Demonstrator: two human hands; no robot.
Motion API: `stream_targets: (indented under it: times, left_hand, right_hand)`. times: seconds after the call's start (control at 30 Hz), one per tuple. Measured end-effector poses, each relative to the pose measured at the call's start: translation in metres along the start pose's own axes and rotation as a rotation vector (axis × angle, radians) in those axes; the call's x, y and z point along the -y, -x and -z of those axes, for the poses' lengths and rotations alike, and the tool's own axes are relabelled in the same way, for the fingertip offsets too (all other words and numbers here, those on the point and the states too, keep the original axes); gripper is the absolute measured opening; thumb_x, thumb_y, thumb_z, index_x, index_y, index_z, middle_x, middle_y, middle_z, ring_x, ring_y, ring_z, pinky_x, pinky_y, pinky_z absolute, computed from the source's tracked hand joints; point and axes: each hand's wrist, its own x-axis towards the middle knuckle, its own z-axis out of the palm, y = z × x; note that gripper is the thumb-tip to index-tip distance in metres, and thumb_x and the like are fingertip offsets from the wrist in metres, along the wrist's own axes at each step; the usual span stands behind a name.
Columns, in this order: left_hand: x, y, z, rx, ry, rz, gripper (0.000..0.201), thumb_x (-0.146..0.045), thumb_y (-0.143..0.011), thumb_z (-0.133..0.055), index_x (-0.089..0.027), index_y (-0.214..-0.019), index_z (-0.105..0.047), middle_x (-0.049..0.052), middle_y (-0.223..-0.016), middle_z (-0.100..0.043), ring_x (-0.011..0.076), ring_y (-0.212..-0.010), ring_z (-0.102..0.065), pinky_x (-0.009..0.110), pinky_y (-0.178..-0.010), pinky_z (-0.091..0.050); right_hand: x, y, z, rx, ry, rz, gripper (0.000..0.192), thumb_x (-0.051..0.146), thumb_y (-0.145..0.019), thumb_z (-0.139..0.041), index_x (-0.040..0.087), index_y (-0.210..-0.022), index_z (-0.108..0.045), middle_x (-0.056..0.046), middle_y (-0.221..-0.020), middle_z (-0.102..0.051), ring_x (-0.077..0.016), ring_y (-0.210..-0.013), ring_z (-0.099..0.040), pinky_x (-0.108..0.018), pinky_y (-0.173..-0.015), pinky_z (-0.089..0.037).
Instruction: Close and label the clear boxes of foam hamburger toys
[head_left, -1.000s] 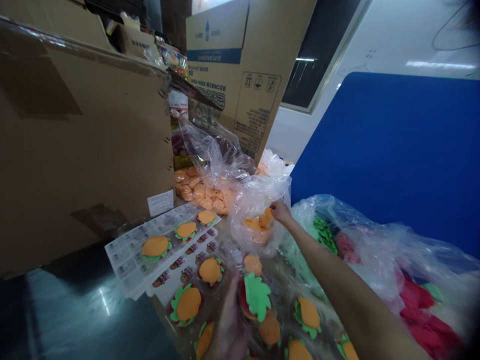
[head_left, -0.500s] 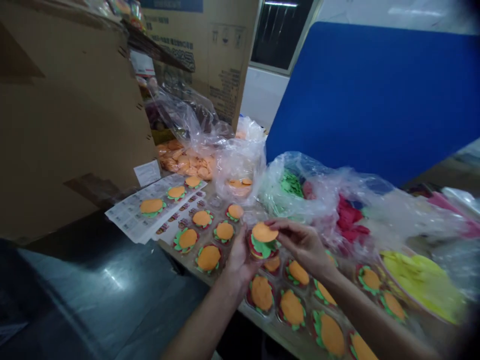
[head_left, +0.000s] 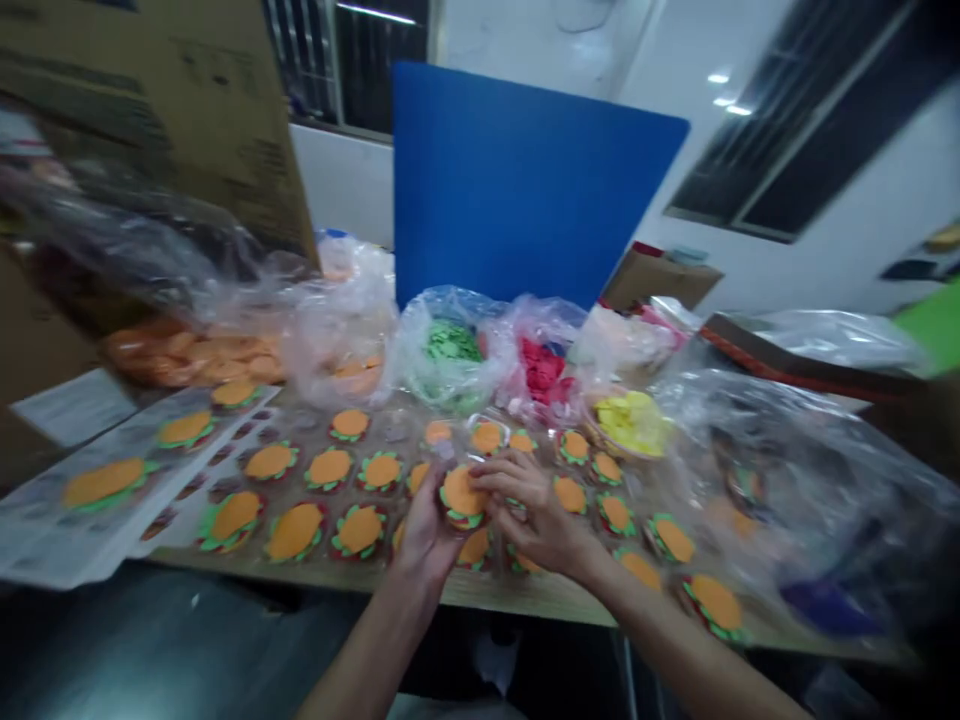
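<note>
Colours as I read them: burger piece (head_left: 461,495) in my hands is orange on top with a green frilled edge and a red rim under it. Rows of burger pieces (head_left: 330,468) on the worktop (head_left: 525,592), which is tan, show the same orange/green/red. Bags: orange discs (head_left: 195,355), green pieces (head_left: 451,343), red pieces (head_left: 541,365), yellow pieces (head_left: 628,420). Divider panel (head_left: 525,180) solid blue. Cardboard box (head_left: 187,110) brown with dark print.
</note>
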Motion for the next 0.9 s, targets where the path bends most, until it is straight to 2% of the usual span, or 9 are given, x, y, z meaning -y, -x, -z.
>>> stream_targets:
  times: [0.1,0.2,0.33,0.43,0.63,0.77,0.9]
  left_hand:
    - [0.016,-0.002,-0.005,-0.080,-0.024,-0.052,0.023,-0.029,-0.080,-0.048,-0.012,-0.092,-0.058,0.003,-0.065,-0.062,0.0113,-0.050,-0.057,0.020,-0.043,-0.046]
    - [0.032,-0.004,-0.009,-0.152,-0.088,-0.042,0.021,-0.026,-0.079,-0.050,-0.013,-0.093,-0.058,0.002,-0.063,-0.062,0.0100,-0.044,-0.055,0.018,-0.037,-0.043]
    - [0.054,-0.009,-0.014,-0.212,-0.164,-0.023,0.020,-0.023,-0.080,-0.050,-0.015,-0.096,-0.058,0.002,-0.067,-0.065,0.0139,-0.051,-0.061,0.024,-0.044,-0.050]
    - [0.071,-0.014,-0.018,-0.229,-0.198,-0.056,0.019,-0.021,-0.082,-0.047,-0.013,-0.095,-0.059,0.004,-0.071,-0.067,0.0155,-0.058,-0.063,0.026,-0.050,-0.053]
    - [0.101,-0.025,-0.023,-0.288,-0.323,-0.033,0.017,-0.019,-0.083,-0.046,-0.011,-0.089,-0.060,0.003,-0.068,-0.066,0.0133,-0.053,-0.062,0.021,-0.043,-0.050]
    - [0.120,-0.031,-0.038,-0.312,-0.404,-0.014,0.015,-0.019,-0.082,-0.046,-0.013,-0.084,-0.059,0.003,-0.067,-0.066,0.0151,-0.054,-0.063,0.026,-0.046,-0.052]
    - [0.142,-0.043,-0.058,-0.279,-0.517,0.026,0.016,-0.016,-0.083,-0.043,-0.014,-0.078,-0.059,0.002,-0.061,-0.064,0.0143,-0.049,-0.060,0.024,-0.042,-0.050]
  right_hand:
    - [0.002,0.018,0.002,-0.019,0.107,-0.015,0.020,0.016,-0.079,-0.053,0.020,-0.097,-0.061,-0.006,-0.100,-0.064,-0.0203,-0.094,-0.052,-0.041,-0.085,-0.040]
    - [0.001,0.038,0.003,-0.035,0.156,-0.055,0.017,0.020,-0.082,-0.051,0.021,-0.094,-0.062,-0.006,-0.099,-0.065,-0.0200,-0.093,-0.053,-0.041,-0.084,-0.039]
    - [-0.003,0.070,0.016,-0.184,0.075,-0.194,0.022,0.020,-0.082,-0.052,0.020,-0.102,-0.061,-0.007,-0.105,-0.063,-0.0189,-0.099,-0.053,-0.039,-0.089,-0.040]
    - [-0.014,0.101,0.033,-0.272,0.011,-0.345,0.021,0.017,-0.081,-0.052,0.022,-0.098,-0.063,-0.007,-0.106,-0.062,-0.0181,-0.102,-0.054,-0.036,-0.090,-0.041]
    - [-0.052,0.166,0.077,-0.480,0.002,-0.629,0.014,0.019,-0.079,-0.055,0.020,-0.085,-0.066,-0.007,-0.098,-0.064,-0.0194,-0.098,-0.057,-0.037,-0.088,-0.043]
    - [-0.061,0.190,0.106,-0.558,0.032,-0.683,0.012,0.019,-0.078,-0.055,0.019,-0.084,-0.066,-0.008,-0.098,-0.064,-0.0197,-0.096,-0.058,-0.036,-0.085,-0.045]
    - [-0.048,0.201,0.126,-0.641,0.077,-0.669,0.014,0.017,-0.078,-0.054,0.020,-0.086,-0.066,-0.007,-0.100,-0.064,-0.0190,-0.096,-0.058,-0.035,-0.086,-0.045]
